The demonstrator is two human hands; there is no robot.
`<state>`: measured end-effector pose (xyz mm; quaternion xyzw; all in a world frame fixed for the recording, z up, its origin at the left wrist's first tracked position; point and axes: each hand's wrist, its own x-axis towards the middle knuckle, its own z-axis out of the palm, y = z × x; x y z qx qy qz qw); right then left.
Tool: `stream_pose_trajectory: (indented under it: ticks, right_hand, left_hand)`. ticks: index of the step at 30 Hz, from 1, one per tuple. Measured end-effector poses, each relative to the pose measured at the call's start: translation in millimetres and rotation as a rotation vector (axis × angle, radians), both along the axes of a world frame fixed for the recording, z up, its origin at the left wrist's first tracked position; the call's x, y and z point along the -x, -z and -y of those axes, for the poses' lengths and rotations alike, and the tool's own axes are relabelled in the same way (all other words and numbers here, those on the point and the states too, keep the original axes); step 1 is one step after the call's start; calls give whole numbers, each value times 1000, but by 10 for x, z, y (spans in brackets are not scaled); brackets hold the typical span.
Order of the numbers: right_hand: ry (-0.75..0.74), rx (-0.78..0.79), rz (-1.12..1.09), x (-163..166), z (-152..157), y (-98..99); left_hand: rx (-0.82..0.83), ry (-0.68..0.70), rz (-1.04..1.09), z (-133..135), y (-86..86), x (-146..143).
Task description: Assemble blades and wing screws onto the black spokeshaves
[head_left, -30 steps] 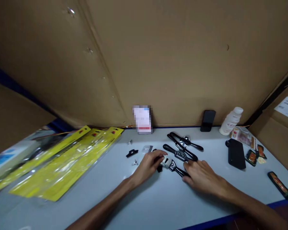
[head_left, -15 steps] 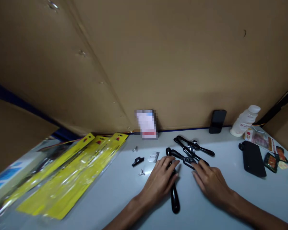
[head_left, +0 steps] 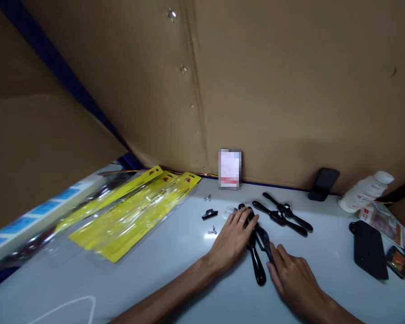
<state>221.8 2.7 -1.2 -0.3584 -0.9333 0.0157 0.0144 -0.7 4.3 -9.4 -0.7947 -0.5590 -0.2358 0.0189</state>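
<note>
My left hand (head_left: 234, 234) is closed over the upper half of a black spokeshave (head_left: 258, 267), whose lower handle sticks out toward me. My right hand (head_left: 295, 272) pinches the near handle of a second spokeshave (head_left: 263, 237); the far end of that one runs close to my left fingers, and whether they touch it is hard to tell. Left of my left hand lie a black clamp piece (head_left: 209, 214), a flat silvery plate (head_left: 228, 212) partly covered by the fingers, and two small wing-shaped screws, one farther back (head_left: 207, 198) and one nearer (head_left: 212, 230).
Behind my right hand lie two more spokeshaves (head_left: 279, 218) side by side. Yellow-backed clear packages (head_left: 135, 216) cover the left. A propped phone (head_left: 324, 184), a white bottle (head_left: 365, 192), a black case (head_left: 369, 249) and snack packets (head_left: 397, 261) stand or lie right. Cardboard (head_left: 273, 81) walls the back.
My right hand has drawn the second spokeshave toward me, away from the two at the back, and turned it nearly parallel to the first. My left hand stays on its spokeshave. The view has swung left.
</note>
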Motion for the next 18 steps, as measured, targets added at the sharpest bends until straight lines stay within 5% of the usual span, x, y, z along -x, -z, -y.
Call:
stream_pose_trajectory:
  ticks: [4,8,12,18]
  right_hand:
    - [-89,147,-29,90,-163,-281]
    - [126,33,-26,-15,-507,-500]
    - [329,-91,130,-129,-658,-442]
    - [273,-95,233,-190,-623,-248]
  left_hand:
    - [9,70,104,58,1,-45]
    - [85,141,60,141,20,-120]
    - [92,152,36,150,42,-117]
    - [139,194,-6,125,17,-34]
